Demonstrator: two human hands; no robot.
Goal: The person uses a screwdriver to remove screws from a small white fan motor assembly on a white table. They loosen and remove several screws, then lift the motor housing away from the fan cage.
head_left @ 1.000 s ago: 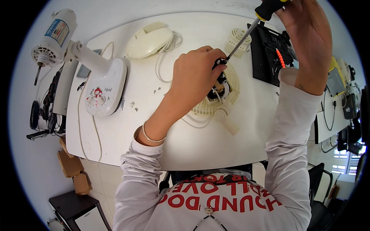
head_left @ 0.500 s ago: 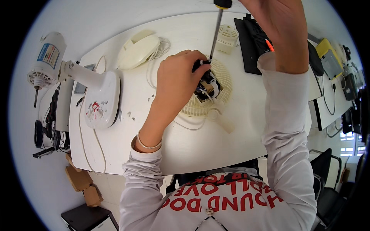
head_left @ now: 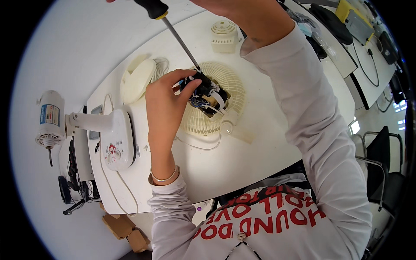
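My left hand (head_left: 166, 97) pinches the black upper part of a fan's motor assembly (head_left: 208, 93) between thumb and fingers. Wires and a white strap run over the assembly, which rests on a round cream fan grille (head_left: 235, 82). A long screwdriver (head_left: 180, 39) with a black and yellow handle stands tilted, its tip touching the black part beside my left fingertips. At the top edge, my right hand (head_left: 234, 9) is at the handle's upper end. Most of its fingers are cut off by the picture's edge.
A cream vented cover (head_left: 224, 37) stands behind the grille. An oval cream base (head_left: 138, 80) with coiled cord lies at the back left. At the left stands a white fan stand (head_left: 118, 145) with its motor (head_left: 52, 115). A black chair (head_left: 381, 151) is at the right.
The whole view has shifted and turned. The screwdriver leans further left, and more of its handle shows. My left hand still holds the motor assembly.
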